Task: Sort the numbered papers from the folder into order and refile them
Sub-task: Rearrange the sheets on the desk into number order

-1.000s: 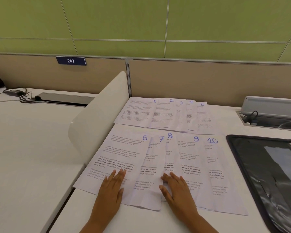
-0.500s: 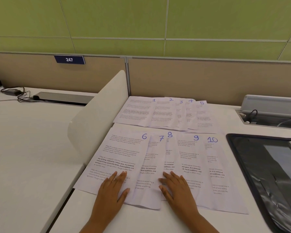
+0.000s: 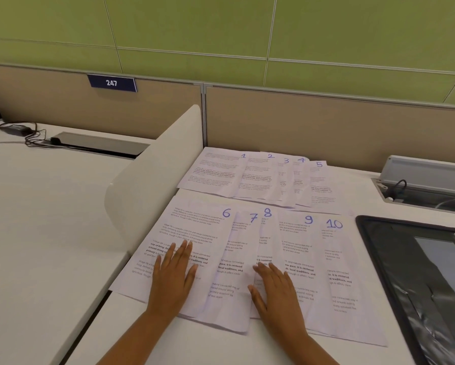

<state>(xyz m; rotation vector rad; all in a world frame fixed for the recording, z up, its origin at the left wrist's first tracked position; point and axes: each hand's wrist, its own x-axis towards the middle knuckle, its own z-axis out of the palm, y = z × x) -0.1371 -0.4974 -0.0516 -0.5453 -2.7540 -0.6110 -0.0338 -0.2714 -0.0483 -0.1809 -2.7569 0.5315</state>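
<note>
Printed white sheets with blue handwritten numbers lie in two overlapping rows on the white desk. The far row (image 3: pixel 258 175) shows 1 to 5. The near row runs from sheet 6 (image 3: pixel 194 233) through sheet 7 (image 3: pixel 236 259), sheet 8 (image 3: pixel 267 233) and sheet 9 (image 3: pixel 300 248) to sheet 10 (image 3: pixel 344 272). My left hand (image 3: pixel 172 275) lies flat on sheet 6, fingers straight. My right hand (image 3: pixel 276 291) lies flat over sheets 8 and 9, next to sheet 7's right edge. The black folder (image 3: pixel 394 259) lies open at the right.
A white curved divider (image 3: pixel 152 185) stands left of the papers. A beige partition (image 3: pixel 300 122) closes the back of the desk. A cable tray with a grey lid (image 3: pixel 426 177) sits at the back right. A charger and cables (image 3: pixel 23 133) lie far left.
My left hand slid forward up sheet 6. Sheets 6 and 7 shifted slightly. My right hand stayed almost in place.
</note>
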